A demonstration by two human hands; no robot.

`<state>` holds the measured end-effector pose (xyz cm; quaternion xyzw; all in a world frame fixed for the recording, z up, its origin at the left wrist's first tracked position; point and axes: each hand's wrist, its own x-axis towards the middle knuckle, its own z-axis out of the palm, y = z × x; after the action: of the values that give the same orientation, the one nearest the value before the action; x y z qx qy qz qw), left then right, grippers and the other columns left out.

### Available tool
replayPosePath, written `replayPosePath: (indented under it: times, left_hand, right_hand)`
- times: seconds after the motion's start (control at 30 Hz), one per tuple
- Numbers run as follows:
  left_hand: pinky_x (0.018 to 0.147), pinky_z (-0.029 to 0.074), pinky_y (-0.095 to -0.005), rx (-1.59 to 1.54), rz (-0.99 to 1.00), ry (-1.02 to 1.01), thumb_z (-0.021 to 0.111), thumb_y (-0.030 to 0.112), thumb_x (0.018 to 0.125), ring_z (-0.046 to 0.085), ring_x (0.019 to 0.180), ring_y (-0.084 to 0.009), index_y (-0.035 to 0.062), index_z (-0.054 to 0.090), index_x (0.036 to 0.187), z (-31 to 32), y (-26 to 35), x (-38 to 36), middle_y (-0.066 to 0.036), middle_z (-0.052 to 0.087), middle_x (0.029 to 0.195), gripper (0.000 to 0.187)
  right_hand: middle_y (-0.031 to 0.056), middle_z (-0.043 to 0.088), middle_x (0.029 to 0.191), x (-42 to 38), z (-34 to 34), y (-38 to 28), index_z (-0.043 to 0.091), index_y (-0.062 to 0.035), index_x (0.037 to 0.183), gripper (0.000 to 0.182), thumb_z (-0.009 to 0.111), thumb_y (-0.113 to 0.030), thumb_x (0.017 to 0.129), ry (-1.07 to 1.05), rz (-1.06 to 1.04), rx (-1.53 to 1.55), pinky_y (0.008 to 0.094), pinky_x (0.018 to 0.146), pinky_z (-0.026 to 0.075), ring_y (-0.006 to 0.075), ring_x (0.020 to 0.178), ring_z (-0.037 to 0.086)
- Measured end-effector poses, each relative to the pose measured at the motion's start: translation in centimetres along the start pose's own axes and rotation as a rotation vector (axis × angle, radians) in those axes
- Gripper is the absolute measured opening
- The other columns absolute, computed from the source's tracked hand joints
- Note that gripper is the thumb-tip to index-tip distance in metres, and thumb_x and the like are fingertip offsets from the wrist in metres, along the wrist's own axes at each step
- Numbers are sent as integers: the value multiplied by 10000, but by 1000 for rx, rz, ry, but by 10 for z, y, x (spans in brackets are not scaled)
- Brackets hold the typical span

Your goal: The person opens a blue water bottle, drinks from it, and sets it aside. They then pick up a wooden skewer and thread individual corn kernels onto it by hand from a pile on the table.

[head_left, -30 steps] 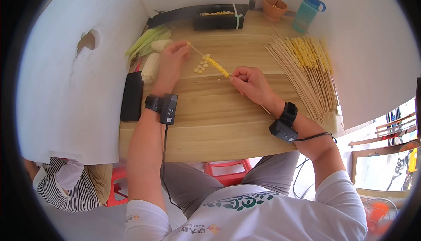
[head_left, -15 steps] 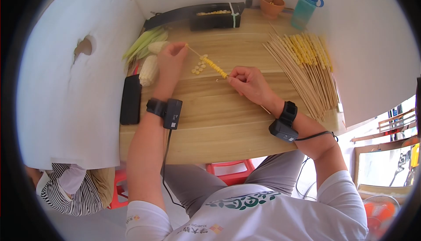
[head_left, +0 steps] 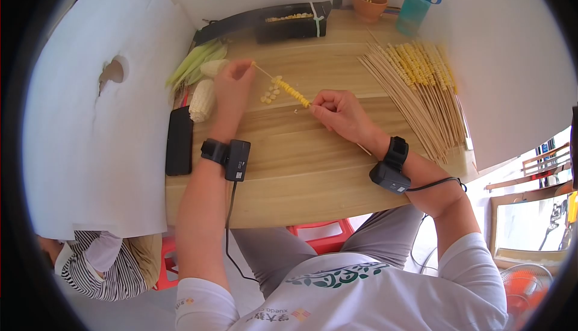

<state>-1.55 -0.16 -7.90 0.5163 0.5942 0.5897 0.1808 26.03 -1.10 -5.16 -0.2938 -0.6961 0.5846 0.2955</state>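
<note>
My right hand (head_left: 340, 114) is closed round a wooden skewer (head_left: 264, 73) that slants up to the left, its lower end showing below my palm. Yellow corn kernels (head_left: 294, 93) are threaded in a row along it, reaching down to my right fingertips. At the bare upper tip, my left hand (head_left: 233, 87) pinches a corn kernel (head_left: 253, 64); whether the tip pierces it is too small to tell. Loose kernels (head_left: 269, 95) lie on the table just under the skewer. Beside my left hand are a stripped corn cob (head_left: 202, 100) and another pale cob (head_left: 213, 68).
Bare skewers (head_left: 404, 105) and corn-threaded skewers (head_left: 421, 66) lie on the right. Green husks (head_left: 201, 60) and a black phone (head_left: 179, 141) are at left. Behind stand a black box (head_left: 292, 28) with kernels, a clay pot (head_left: 368, 6) and a blue bottle (head_left: 414, 12). Another person's striped clothing (head_left: 102, 271) shows lower left.
The whole view has shifted slightly. Both hands keep nearly the same pose, with the left fingers still at the skewer's tip.
</note>
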Motion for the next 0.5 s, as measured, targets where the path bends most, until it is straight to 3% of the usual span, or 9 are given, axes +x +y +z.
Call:
replayPosePath:
  times: [0.5]
  left_hand:
    - [752, 491, -202, 14, 13, -3, 676, 2, 855, 604, 804, -64, 7, 672, 1002, -2, 1, 0, -14, 671, 907, 147]
  right_hand:
    - [-47, 531, 595, -1, 0, -2, 609, -6, 847, 144, 599, -126, 928, 6, -11, 18, 207, 457, 334, 20, 508, 435]
